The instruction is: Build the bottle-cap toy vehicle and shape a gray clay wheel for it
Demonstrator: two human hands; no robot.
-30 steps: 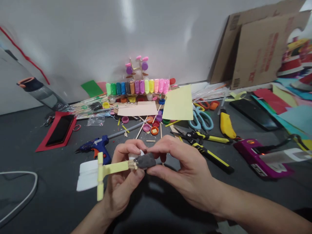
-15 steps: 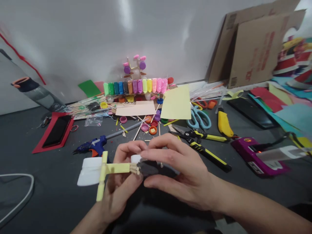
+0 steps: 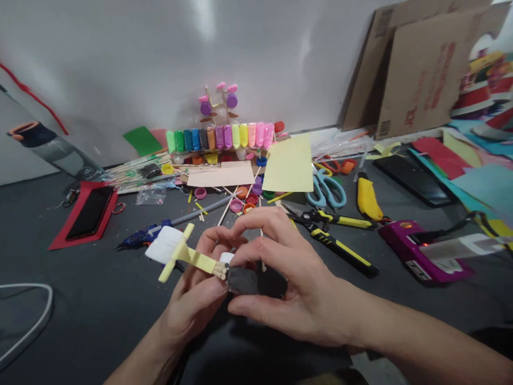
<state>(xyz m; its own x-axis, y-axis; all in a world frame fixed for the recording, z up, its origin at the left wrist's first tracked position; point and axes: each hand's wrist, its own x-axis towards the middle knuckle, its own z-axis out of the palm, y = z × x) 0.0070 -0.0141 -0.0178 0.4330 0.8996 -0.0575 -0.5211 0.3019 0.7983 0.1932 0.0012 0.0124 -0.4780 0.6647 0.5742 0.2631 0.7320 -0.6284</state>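
Between my hands is a small handmade model: a yellow paper strip (image 3: 199,260) with a yellow crossbar (image 3: 176,254) and a white piece (image 3: 163,245) at its left end, a bundle of short sticks (image 3: 220,269), and a black part (image 3: 244,280) at the right. My left hand (image 3: 196,299) grips it near the sticks, thumb below and fingers curled behind. My right hand (image 3: 296,272) is curved around the black part, thumb at its lower edge and fingers over the top. Another white bit (image 3: 226,258) shows between the hands.
Behind the hands lie a blue glue gun (image 3: 146,235), black-yellow pliers (image 3: 340,248), blue scissors (image 3: 331,187), a yellow cutter (image 3: 367,199) and colored clay packs (image 3: 220,137). Phone (image 3: 90,213) and bottle (image 3: 60,152) stand left; a purple box (image 3: 420,254) is right.
The model has tilted, its crossbar end rising and turning so the crossbar slants. My right hand has shifted slightly left, and more of the black part shows. The view has moved a little.
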